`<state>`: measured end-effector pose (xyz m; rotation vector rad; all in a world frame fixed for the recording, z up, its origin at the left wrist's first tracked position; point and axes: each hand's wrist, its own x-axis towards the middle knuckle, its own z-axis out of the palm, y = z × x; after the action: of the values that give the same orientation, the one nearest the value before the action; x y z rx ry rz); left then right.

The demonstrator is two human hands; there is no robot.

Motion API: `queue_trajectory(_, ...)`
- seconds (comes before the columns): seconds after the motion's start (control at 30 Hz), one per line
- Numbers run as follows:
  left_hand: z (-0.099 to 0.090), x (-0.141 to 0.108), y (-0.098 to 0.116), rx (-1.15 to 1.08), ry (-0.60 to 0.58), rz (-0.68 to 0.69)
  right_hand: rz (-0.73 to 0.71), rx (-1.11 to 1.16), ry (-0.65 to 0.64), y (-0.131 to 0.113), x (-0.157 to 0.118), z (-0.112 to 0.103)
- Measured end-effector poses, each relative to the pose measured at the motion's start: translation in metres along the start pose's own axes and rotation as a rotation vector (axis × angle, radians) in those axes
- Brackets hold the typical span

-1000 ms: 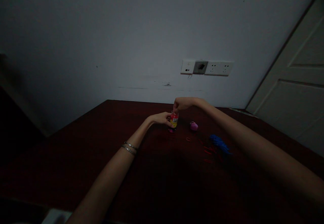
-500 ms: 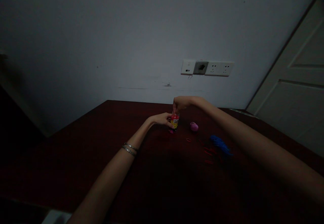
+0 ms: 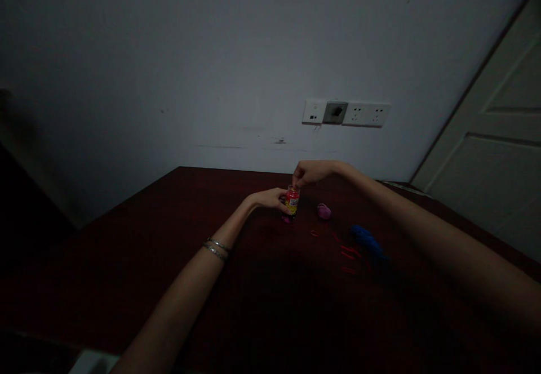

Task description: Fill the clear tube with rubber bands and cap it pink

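Observation:
A small clear jar (image 3: 291,204) with a red, yellow and dark label stands upright on the dark red table. My left hand (image 3: 274,199) is wrapped round its left side. At the jar's mouth, my right hand (image 3: 305,174) has its fingers pinched together; anything between them is too small to make out. A pink round object (image 3: 324,212) lies just right of the jar. Farther right is a bundle of blue strands (image 3: 367,240), with several thin red loops (image 3: 349,254) beside it. One more reddish loop (image 3: 314,233) lies nearer the jar.
The table (image 3: 169,210) meets a pale wall at its back edge. Sockets and switches (image 3: 346,113) sit on the wall above. A white panelled door (image 3: 499,132) stands at the right. Something white (image 3: 93,363) shows at the lower left.
My right hand has shifted slightly right, from over the jar's mouth to its right rim. My left hand and the jar have stayed put.

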<state>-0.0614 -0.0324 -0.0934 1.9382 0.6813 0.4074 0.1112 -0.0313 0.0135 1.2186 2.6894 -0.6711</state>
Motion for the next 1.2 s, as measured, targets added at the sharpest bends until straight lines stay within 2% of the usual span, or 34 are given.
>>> queue_trajectory(0.1, 0.000, 0.000, 0.001, 0.011, -0.001, 0.006, -0.022, 0.010, 0.016, 0.002, 0.000, 0.000)
queue_trajectory(0.27, 0.000, 0.000, 0.000, 0.006, -0.009, 0.015, -0.054, 0.015, 0.118, 0.006, 0.003, 0.000)
queue_trajectory(0.53, 0.000, 0.002, -0.004, -0.003, -0.016, 0.015, -0.074, 0.065, 0.147, 0.009, 0.003, 0.006)
queue_trajectory(1.0, 0.002, -0.002, 0.003, -0.001, -0.010, 0.016, -0.085, 0.154, 0.097, 0.012, -0.002, 0.003)
queue_trajectory(1.2, 0.000, 0.002, -0.004, 0.008, -0.014, 0.035, 0.008, 0.131, 0.029, 0.007, -0.006, 0.006)
